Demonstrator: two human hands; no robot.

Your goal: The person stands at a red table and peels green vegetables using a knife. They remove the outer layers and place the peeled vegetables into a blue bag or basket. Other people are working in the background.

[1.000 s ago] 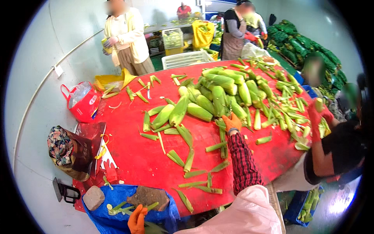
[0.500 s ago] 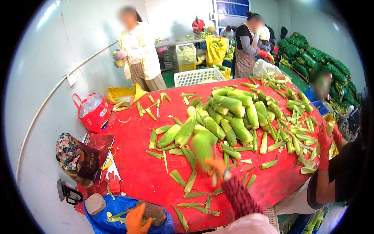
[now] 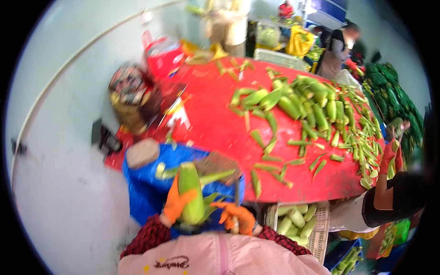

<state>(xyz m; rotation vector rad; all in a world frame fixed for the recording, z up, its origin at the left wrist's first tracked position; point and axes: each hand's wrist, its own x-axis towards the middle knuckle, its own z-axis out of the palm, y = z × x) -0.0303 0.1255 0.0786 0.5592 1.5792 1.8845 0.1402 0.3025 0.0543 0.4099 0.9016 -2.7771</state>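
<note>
An ear of corn in green husk (image 3: 189,192) stands nearly upright over the blue plastic sheet, close to my body. My left hand (image 3: 176,204), in an orange glove, is wrapped round its side, thumb across the front. Loose husk leaves stick out by its lower right. My right hand (image 3: 239,217), also orange-gloved, is closed just right of the ear around the pale handle of what looks like a knife (image 3: 237,192); its narrow blade points up and is blurred. Beyond lies a pile of unpeeled corn (image 3: 307,103) on the red table (image 3: 206,119).
The blue sheet (image 3: 142,183) bears a stone block (image 3: 142,153). A white crate (image 3: 319,229) of pale peeled ears stands at the near table edge. At left are a patterned cap (image 3: 130,87) and a red bag (image 3: 163,57). A red-gloved co-worker (image 3: 389,153) works at right.
My right hand has brought an ear of corn from the pile back to the blue sheet. The left hand, open before, now grips it. The view has swung, shifting the table rightward.
</note>
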